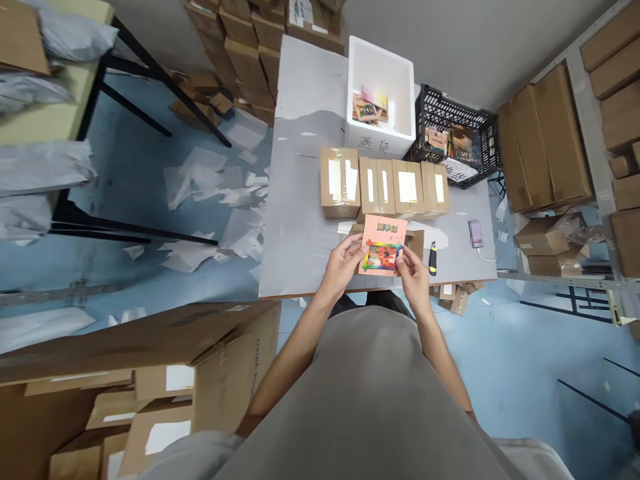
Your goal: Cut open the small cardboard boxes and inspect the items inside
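A thin pink book (383,245) with a colourful picture on its cover is held up over the table's front edge. My left hand (345,259) grips its left edge between thumb and fingers. On the opposite edge, my right hand (413,272) pinches the lower right corner. Behind the book lies a brown cardboard piece or open box (415,244), mostly hidden. A black and yellow box cutter (433,259) rests on the table just right of my right hand. Beyond the book stands a row of taped cardboard boxes (340,183) with white labels.
The grey table (300,247) bears a white foam bin (381,63) with books inside and a black plastic crate (435,110) holding more books. A phone (475,233) with a cable lies at right. A large carton (235,360) stands at lower left; paper scraps (200,177) litter the floor.
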Demonstrator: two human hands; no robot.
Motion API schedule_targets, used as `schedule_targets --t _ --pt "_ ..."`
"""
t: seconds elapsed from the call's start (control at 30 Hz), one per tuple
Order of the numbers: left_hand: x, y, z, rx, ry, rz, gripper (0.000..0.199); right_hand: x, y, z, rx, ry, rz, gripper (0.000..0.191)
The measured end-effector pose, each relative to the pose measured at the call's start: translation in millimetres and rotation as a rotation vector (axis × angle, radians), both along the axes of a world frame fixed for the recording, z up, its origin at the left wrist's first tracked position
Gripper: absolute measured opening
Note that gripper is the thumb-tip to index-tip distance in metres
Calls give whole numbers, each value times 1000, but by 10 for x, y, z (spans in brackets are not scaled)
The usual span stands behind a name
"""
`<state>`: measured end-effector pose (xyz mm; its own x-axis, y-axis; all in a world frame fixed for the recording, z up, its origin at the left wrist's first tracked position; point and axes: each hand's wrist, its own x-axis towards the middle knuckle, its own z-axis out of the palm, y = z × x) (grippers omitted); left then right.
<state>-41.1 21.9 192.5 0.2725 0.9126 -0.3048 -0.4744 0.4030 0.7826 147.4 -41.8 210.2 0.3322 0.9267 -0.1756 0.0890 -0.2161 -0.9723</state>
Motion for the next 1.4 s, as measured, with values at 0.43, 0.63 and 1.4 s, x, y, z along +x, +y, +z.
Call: schedule_targets --t 0.43,0.63,1.4 --pt "1216 110 7 118 295 447 65 784 747 -38 209 -466 344 55" --pt "1699 110 170 135 397 297 69 1111 831 -55 28 -100 335 66" --pt "467 40 90 -51 155 335 66 228 570 50 158 -183 205 50"
